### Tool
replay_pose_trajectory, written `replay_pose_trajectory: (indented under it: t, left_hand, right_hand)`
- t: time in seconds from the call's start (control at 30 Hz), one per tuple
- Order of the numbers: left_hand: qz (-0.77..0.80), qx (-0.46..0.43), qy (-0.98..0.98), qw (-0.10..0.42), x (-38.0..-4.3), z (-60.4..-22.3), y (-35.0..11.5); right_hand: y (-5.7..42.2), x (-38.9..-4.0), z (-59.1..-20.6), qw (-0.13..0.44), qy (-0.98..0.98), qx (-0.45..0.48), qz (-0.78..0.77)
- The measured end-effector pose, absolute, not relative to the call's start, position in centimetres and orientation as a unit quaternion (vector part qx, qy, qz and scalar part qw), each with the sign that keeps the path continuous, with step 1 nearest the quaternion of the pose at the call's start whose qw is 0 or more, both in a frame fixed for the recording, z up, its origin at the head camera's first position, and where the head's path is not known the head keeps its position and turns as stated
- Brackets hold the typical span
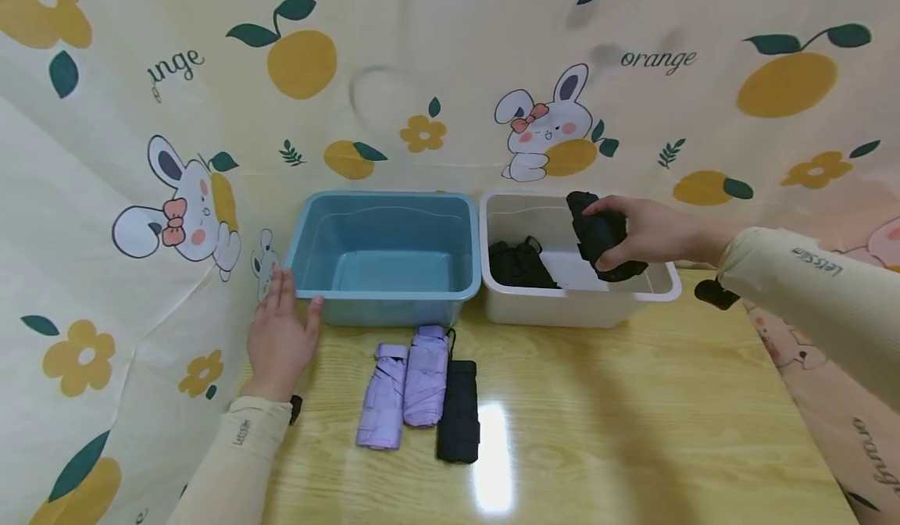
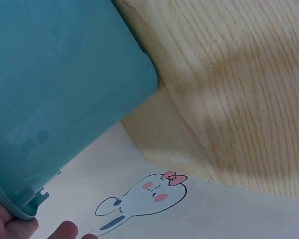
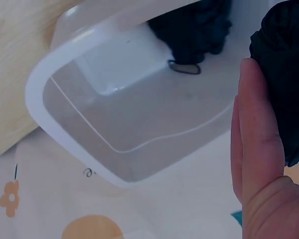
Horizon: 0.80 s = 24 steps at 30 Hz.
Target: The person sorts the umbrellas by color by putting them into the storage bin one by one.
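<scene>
My right hand (image 1: 636,232) grips a black folded umbrella (image 1: 599,236) above the right part of the white bin (image 1: 548,308). The right wrist view shows straight fingers along the side of this umbrella (image 3: 289,84). Inside the bin, at its left end, lies another black folded umbrella (image 1: 520,266) with a small wrist loop. My left hand (image 1: 281,345) rests at the left front corner of the blue bin (image 1: 383,306), fingers extended. In the left wrist view, its thumb (image 2: 17,230) touches the blue bin's rim.
Two lilac folded umbrellas (image 1: 382,400) (image 1: 426,384) and a black one (image 1: 458,416) lie side by side on the wooden table (image 1: 598,416) before the bins. A patterned cloth (image 1: 436,64) hangs behind and at both sides.
</scene>
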<state>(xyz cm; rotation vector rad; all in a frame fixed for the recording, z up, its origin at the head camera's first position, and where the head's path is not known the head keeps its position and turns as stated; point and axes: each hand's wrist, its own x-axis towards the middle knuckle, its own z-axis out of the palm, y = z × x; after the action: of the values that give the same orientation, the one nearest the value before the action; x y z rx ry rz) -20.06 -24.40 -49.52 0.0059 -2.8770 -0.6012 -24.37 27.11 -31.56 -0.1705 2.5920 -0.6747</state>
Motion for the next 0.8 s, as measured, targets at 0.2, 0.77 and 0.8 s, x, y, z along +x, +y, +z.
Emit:
replay_pose_trajectory:
  t: [0.2, 0.77, 0.8]
  left_hand:
    - [-0.202, 0.001, -0.973, 0.11, -20.2, -49.7, -24.5]
    - [-0.2, -0.001, -0.972, 0.122, -20.3, -50.1, -24.6]
    - [-0.202, -0.002, -0.972, 0.122, -20.3, -50.1, -24.5]
  right_hand:
    - [27.4, -26.9, -34.7, 0.231, 0.939, -0.084, -0.239]
    - [27.0, -31.9, -40.1, 0.299, 0.929, -0.108, -0.192]
    - [27.0, -32.1, -40.3, 0.301, 0.928, -0.11, -0.19]
